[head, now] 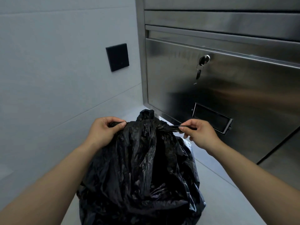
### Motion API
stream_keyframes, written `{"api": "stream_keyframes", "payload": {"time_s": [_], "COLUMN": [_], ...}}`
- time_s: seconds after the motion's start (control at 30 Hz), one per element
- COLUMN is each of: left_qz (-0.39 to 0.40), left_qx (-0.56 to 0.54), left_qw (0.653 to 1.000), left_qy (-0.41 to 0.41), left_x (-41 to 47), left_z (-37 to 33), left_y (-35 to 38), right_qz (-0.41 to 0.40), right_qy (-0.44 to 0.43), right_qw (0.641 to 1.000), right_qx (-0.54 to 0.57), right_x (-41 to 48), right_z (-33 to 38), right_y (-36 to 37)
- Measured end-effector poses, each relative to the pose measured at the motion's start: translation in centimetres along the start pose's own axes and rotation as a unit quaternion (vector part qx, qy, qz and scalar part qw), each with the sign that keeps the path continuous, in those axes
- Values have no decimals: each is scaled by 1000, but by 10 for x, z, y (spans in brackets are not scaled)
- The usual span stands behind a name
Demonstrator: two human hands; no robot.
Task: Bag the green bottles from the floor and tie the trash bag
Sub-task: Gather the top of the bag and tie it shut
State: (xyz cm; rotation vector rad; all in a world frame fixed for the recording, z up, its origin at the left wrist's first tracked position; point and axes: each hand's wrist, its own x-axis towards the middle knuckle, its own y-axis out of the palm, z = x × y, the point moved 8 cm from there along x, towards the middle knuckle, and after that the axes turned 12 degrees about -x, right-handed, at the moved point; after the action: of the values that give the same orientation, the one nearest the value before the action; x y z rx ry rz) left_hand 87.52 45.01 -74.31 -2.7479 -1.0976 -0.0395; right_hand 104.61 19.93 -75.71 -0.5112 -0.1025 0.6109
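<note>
No readable writing or brand anywhere. Black trash bag (138, 172) standing on the pale floor (227, 197), centre-low in view – crinkled, glossy, bulging, neck gathered at the top. Left hand (103, 129) with fingers pinched shut on one twisted end; right hand (200, 133) pinching the other end, pulled out sideways. Behind: stainless steel cabinet door (243, 88) with keys (200, 67) hanging in the lock, black wall plate (117, 57) to its left.

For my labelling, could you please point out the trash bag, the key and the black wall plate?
trash bag (139, 172), head view, crumpled front.
key (198, 74), head view, hanging fob.
black wall plate (117, 57), head view, centre.
</note>
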Motion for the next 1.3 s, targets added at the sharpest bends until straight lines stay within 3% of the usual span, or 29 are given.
{"api": "stream_keyframes", "payload": {"time_s": [0.27, 0.5, 0.83, 1.03, 1.3], "left_qz": [21, 14, 51, 33, 11], "left_qx": [116, 25, -13, 9, 13], "left_qw": [993, 999, 994, 999, 998], "left_qy": [28, -45, -91, -38, 53], "left_x": [5, -3, -12, -11, -9], "left_z": [-12, 0, 4, -4, -28], "left_y": [1, 17, 45, 45, 40], "right_qz": [63, 121, 34, 5, -18], "right_qy": [-69, -30, -20, -30, -107], "right_qw": [991, 988, 993, 997, 992], "right_qx": [-93, -90, -115, -66, -69], "right_x": [0, 1, 7, 5, -4], "right_z": [14, -1, -10, 1, 30], "right_y": [15, 21, 19, 14, 12]}}
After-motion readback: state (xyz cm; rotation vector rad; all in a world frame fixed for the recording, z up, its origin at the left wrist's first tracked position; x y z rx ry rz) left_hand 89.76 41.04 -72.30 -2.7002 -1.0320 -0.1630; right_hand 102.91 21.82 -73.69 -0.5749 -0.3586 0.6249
